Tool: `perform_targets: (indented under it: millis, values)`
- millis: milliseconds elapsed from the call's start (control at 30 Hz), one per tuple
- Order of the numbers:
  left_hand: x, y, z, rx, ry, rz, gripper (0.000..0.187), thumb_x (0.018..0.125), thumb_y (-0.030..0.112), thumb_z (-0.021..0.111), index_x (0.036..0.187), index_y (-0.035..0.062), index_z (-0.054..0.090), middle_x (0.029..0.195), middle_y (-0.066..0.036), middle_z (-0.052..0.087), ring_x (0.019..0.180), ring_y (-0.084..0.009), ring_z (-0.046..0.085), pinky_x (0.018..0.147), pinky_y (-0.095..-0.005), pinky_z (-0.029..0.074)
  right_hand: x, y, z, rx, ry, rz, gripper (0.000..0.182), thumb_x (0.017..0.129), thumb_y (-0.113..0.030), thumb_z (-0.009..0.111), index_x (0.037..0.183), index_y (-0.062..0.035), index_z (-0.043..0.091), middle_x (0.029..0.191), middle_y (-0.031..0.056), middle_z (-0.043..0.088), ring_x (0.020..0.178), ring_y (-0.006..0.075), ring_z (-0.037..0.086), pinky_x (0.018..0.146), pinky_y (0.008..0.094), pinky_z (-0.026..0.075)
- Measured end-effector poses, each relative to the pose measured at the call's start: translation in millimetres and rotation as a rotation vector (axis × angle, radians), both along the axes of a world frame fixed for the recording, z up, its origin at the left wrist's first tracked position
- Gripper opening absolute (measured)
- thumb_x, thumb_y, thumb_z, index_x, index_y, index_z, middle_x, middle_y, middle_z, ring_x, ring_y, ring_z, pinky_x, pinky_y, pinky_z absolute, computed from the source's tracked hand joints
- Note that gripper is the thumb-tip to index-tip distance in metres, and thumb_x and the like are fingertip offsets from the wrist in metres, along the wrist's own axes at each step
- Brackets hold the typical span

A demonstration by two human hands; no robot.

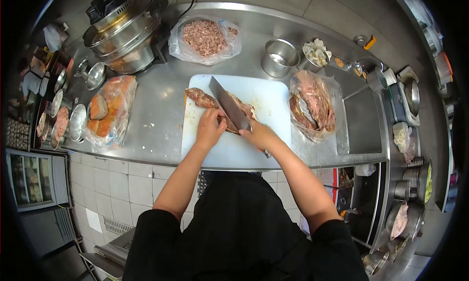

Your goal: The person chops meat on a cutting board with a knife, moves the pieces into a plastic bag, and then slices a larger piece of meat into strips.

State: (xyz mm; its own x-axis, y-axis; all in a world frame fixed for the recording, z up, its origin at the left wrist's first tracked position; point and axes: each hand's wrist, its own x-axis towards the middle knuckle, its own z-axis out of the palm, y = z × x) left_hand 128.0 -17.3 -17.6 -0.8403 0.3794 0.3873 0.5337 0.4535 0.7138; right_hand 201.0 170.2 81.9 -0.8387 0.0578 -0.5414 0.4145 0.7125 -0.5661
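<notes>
White plastic makes up the chopping board (271,96) in front of me, and the browned meat (201,98) lies across it, under my blade. My right hand (262,136) is wrapped tight around the handle of a big cleaver (231,106). My left hand (210,127) has its fingers bent on the meat, just beside the blade. I cannot tell if they pinch it or only push down.

I think I could cut my left fingers, because they are so close to the sharp edge. The meat looks lumpy, so it could roll if I press on one side. Grease could make it slip too.

Now I count. I see one cleaver and one board. Three clear bags sit on the steel counter (159,117): one bag of minced meat (204,38) at the back, one bag of orange-brown chunks (108,109) on my left, and one bag of big meat pieces (315,105) on my right. Behind the board are two pots, one bare steel pot (280,58) and one pot of pale scraps (316,53). My hand hides some meat, so I cannot count its pieces.
</notes>
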Motion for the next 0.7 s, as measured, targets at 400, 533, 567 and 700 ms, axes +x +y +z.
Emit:
perform_targets:
  millis: [400,533,567,700]
  values:
    - [12,40,20,-0.274,-0.111,0.443,0.054,0.077,0.039,0.074,0.113,0.0025,0.056,0.112,-0.013,0.055,0.111,-0.0305,0.05,0.095,-0.045,0.038,71,39,20,-0.185,-0.103,-0.041,0.042,0.094,-0.036,0.061,0.117,-0.0009,0.058,0.062,0.0102,0.06,0.044,0.0178,0.058,0.047,0.034,0.047]
    - [16,45,30,-0.37,-0.213,0.431,0.067,0.073,0.042,0.076,0.122,0.0041,0.052,0.119,-0.013,0.052,0.118,-0.0305,0.046,0.099,-0.0478,0.032,85,44,34,-0.188,-0.059,-0.121,0.039,0.095,-0.036,0.061,0.114,-0.0027,0.059,0.057,0.0061,0.056,0.042,0.0159,0.055,0.045,0.0325,0.046]
    - [18,47,33,-0.391,-0.205,0.432,0.068,0.072,0.042,0.077,0.122,0.0039,0.052,0.12,-0.013,0.051,0.118,-0.03,0.046,0.1,-0.0473,0.031,86,45,35,-0.186,-0.044,-0.159,0.038,0.095,-0.036,0.061,0.114,-0.0032,0.059,0.057,0.0054,0.055,0.042,0.0158,0.054,0.045,0.0323,0.045]
    - [16,42,31,-0.41,-0.227,0.429,0.062,0.072,0.036,0.075,0.12,0.0042,0.052,0.117,-0.014,0.056,0.115,-0.0314,0.051,0.096,-0.0486,0.037,86,49,35,-0.22,0.007,-0.202,0.034,0.095,-0.03,0.064,0.113,-0.0025,0.058,0.054,0.0027,0.051,0.04,0.0134,0.05,0.041,0.0307,0.04]
